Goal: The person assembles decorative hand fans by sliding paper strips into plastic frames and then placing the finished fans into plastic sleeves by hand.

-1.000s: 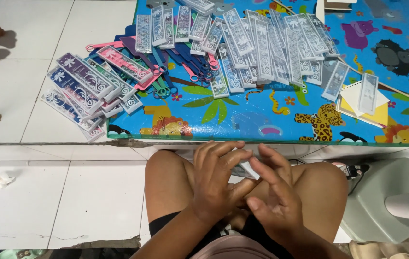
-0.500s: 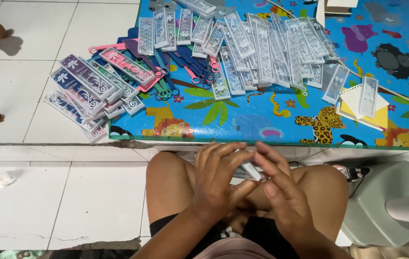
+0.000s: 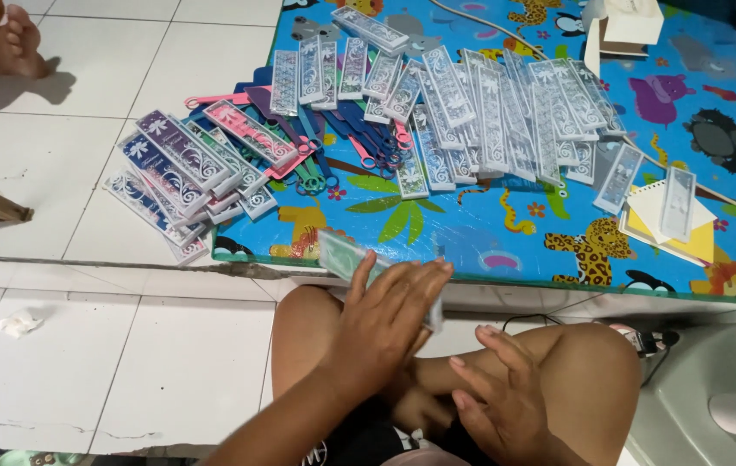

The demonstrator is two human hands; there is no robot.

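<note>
The left hand is lifting a long clear packet with a green item inside at centre frame, just below the near edge of the play mat. Its fingers are spread flat over the packet, seemingly pressing it from above; how the thumb is gripping beneath is hidden. The right hand is hanging open and empty above the knee, fingers loosely spread. Judging by this, one packet is finished and is being carried toward the mat; setting it down calls for a forward reach to one of the rows. On the mat, clear patterned sleeves are fanning across the upper middle, pink and blue combs are lying beneath them, and packed dark-backed sleeves are piling at left, spilling onto the white tiles.
</note>
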